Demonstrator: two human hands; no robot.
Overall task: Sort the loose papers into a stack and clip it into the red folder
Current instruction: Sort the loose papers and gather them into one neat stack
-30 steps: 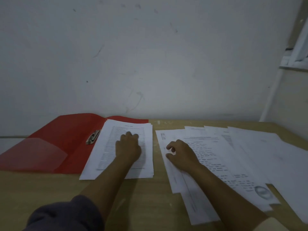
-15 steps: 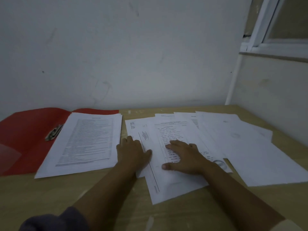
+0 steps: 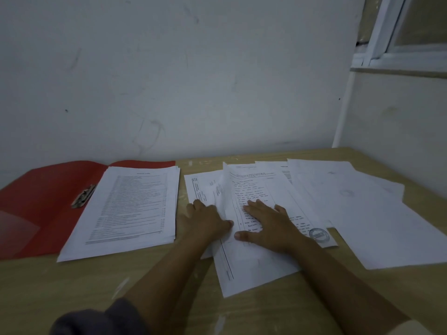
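- On the near middle of the wooden table [image 3: 72, 286], both hands are working among the loose papers [image 3: 362, 213], which are lying fanned and overlapping from the centre out to the right.
- The right hand [image 3: 268, 226] is pressing flat on a printed sheet [image 3: 251, 189], fingers straight and spread, gripping nothing.
- The left hand [image 3: 205, 222] is resting just left of it on a lower page, its thumb touching the printed sheet's left edge, which is curling upward. In this dim view I cannot tell whether the thumb is pinching that edge or only nudging it.
- The sorted stack [image 3: 130, 204] is sitting to the left of the hands, its left part overlapping the open red folder [image 3: 43, 197]. It is lying just beside the metal clip [image 3: 83, 196], which is clamping nothing.
- The step in hand is probably freeing one sheet for the stack. To do it well, the right palm should be easing off while the left takes the raised edge. That way a single page is coming away without dragging its neighbours.
- The stack's long axis is running near to far, heading at the far end, with that end leaning slightly right.
- The printed sheet is lying much the same way, heading far, so it is needing a slide leftward rather than a turn, then squaring against the stack's edges.
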